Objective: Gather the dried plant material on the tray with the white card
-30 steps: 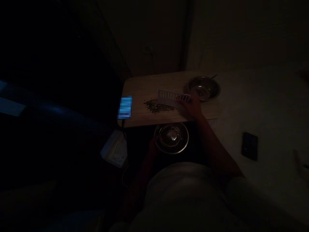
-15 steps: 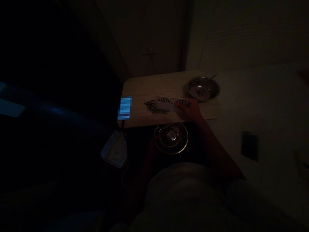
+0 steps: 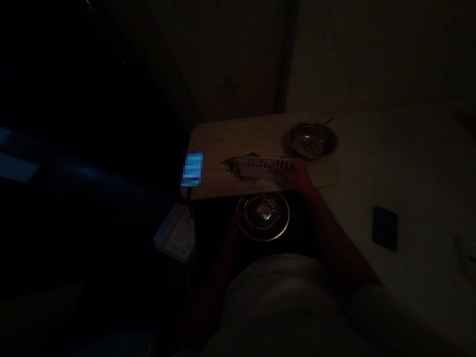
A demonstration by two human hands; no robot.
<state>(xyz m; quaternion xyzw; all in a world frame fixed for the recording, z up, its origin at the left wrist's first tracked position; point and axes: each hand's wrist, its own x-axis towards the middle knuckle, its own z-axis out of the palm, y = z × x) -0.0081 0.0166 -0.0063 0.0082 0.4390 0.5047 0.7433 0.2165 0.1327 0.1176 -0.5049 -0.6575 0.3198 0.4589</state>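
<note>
The scene is very dark. My right hand (image 3: 297, 174) is closed on the right end of a flat white slotted card (image 3: 260, 166), which lies on a small wooden table (image 3: 230, 136) against a pile of small dark bits (image 3: 234, 167). My left hand (image 3: 235, 225) is below the table's front edge, gripping the left rim of a steel bowl (image 3: 264, 216) held under that edge. Its fingers are barely visible.
A second steel bowl (image 3: 313, 140) stands at the table's back right. A lit blue phone screen (image 3: 192, 168) lies on the table's left end. A dark phone (image 3: 385, 228) rests on the pale surface to the right. A white packet (image 3: 175, 233) lies lower left.
My right hand has drawn the white card toward the table's front edge, pushing the dark bits along. The lower bowl has stayed under the edge.
</note>
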